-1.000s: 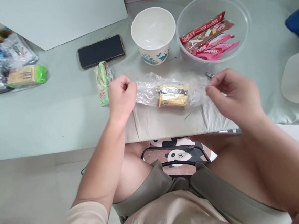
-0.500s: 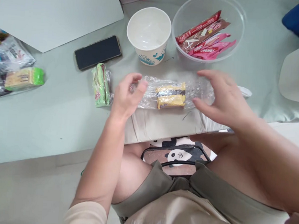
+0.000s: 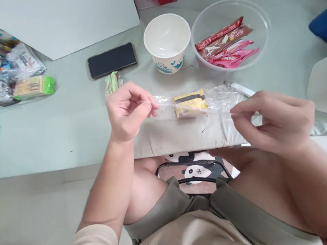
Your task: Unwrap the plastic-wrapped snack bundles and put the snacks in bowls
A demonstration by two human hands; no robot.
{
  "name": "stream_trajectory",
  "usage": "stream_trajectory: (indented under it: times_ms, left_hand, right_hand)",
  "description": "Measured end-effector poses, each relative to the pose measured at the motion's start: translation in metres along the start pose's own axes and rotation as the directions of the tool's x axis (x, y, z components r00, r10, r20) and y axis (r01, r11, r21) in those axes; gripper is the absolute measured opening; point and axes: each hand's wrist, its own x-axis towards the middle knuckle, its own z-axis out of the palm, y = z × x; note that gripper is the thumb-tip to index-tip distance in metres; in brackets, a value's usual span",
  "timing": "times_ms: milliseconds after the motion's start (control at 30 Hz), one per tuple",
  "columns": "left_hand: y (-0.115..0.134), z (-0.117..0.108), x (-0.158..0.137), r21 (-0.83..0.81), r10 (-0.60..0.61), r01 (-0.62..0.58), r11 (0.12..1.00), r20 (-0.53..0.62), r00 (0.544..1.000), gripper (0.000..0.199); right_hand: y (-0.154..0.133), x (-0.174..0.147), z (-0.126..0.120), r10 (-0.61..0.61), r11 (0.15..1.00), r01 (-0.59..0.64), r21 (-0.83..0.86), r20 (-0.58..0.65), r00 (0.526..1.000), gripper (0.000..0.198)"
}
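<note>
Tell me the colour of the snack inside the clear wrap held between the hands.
Yellow with a dark brown band; the snack shows in the head view.

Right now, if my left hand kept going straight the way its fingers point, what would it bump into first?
The left hand pinches one end of the clear plastic wrap, fingers pointing right. Straight on, it would probably meet the yellow snack packet inside the wrap first, then the right hand. Depth is hard to judge.
</note>
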Motion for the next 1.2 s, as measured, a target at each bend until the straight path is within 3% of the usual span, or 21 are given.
stream_trajectory:
  times_ms: [67,100,133,167,233,267,300,333,367,433,500,533,567,633,733,800,867,1000,1100,1200]
  left_hand:
    - [0.013,-0.006,-0.002,-0.027,-0.140,0.145,0.989,0.126,0.982,0.022]
    - [0.018,-0.009,-0.001,-0.014,-0.227,0.237,0.972,0.235,0.945,0.020]
    - [0.022,-0.012,0.001,0.023,-0.319,0.333,0.943,0.363,0.876,0.017]
    - [0.026,-0.013,0.003,0.085,-0.408,0.425,0.901,0.497,0.766,0.014]
    - [0.029,-0.015,0.007,0.248,-0.542,0.545,0.801,0.687,0.484,0.013]
    - [0.028,-0.014,0.009,0.330,-0.590,0.566,0.755,0.719,0.367,0.015]
    - [0.027,-0.013,0.010,0.399,-0.631,0.565,0.722,0.715,0.302,0.018]
    - [0.024,-0.011,0.010,0.445,-0.665,0.550,0.707,0.683,0.302,0.021]
    - [0.021,-0.009,0.010,0.473,-0.688,0.525,0.707,0.630,0.360,0.024]
    - [0.012,-0.007,0.010,0.462,-0.655,0.468,0.753,0.469,0.593,0.030]
    - [0.005,-0.005,0.010,0.365,-0.503,0.392,0.844,0.285,0.816,0.030]
    - [0.002,-0.004,0.011,0.316,-0.410,0.334,0.888,0.216,0.886,0.030]
    - [0.000,-0.003,0.011,0.294,-0.334,0.273,0.916,0.183,0.925,0.030]
    - [0.000,0.002,0.010,0.356,-0.248,0.153,0.922,0.236,0.940,0.043]
    - [0.002,0.013,0.005,0.527,-0.239,-0.019,0.850,0.417,0.877,0.081]
    - [0.002,0.020,0.001,0.572,-0.243,-0.076,0.817,0.461,0.854,0.086]
    - [-0.001,0.024,0.000,0.617,-0.278,-0.041,0.786,0.412,0.868,0.067]
    - [-0.011,0.023,0.007,0.650,-0.305,0.154,0.744,0.125,0.944,0.014]
    - [-0.022,0.017,0.014,0.573,-0.278,0.246,0.782,-0.032,0.960,0.008]
    - [-0.031,0.008,0.018,0.504,-0.338,0.324,0.801,-0.067,0.939,0.004]
  right_hand:
    - [0.000,-0.002,-0.006,-0.010,0.994,-0.008,0.105,0.177,0.984,0.018]
    - [0.002,-0.002,-0.008,-0.029,0.983,-0.029,0.181,0.310,0.950,0.020]
    - [0.004,-0.002,-0.009,-0.065,0.964,-0.058,0.259,0.441,0.895,0.024]
    - [0.007,-0.002,-0.008,-0.100,0.945,-0.098,0.312,0.561,0.822,0.029]
    - [0.012,-0.002,-0.004,-0.111,0.946,-0.150,0.289,0.721,0.684,0.037]
    - [0.015,-0.002,-0.001,-0.074,0.968,-0.137,0.212,0.758,0.648,0.039]
    - [0.017,-0.004,0.002,-0.019,0.989,-0.099,0.108,0.766,0.642,0.039]
    - [0.019,-0.005,0.005,0.044,0.998,-0.054,-0.011,0.746,0.665,0.038]
    - [0.022,-0.007,0.009,0.102,0.992,-0.019,-0.125,0.705,0.702,0.036]
    - [0.027,-0.011,0.015,0.169,0.964,-0.005,-0.267,0.596,0.785,0.035]
    - [0.031,-0.013,0.019,0.180,0.961,-0.044,-0.272,0.499,0.848,0.042]
    - [0.033,-0.014,0.022,0.179,0.968,-0.070,-0.242,0.461,0.869,0.050]
    - [0.033,-0.015,0.023,0.183,0.973,-0.098,-0.210,0.434,0.882,0.059]
    - [0.031,-0.014,0.027,0.216,0.972,-0.157,-0.174,0.405,0.888,0.072]
    - [0.020,-0.007,0.030,0.254,0.962,-0.194,-0.190,0.371,0.893,0.069]
    - [0.012,-0.002,0.034,0.198,0.974,-0.144,-0.177,0.339,0.920,0.060]
    - [0.006,0.001,0.039,0.095,0.991,-0.061,-0.116,0.315,0.944,0.055]
    - [0.004,0.001,0.059,-0.046,0.999,0.039,0.027,0.305,0.951,0.058]
    - [0.004,-0.001,0.073,-0.055,0.998,0.054,0.014,0.326,0.944,0.056]
    - [0.001,0.001,0.079,-0.016,0.994,0.054,-0.096,0.355,0.935,0.057]
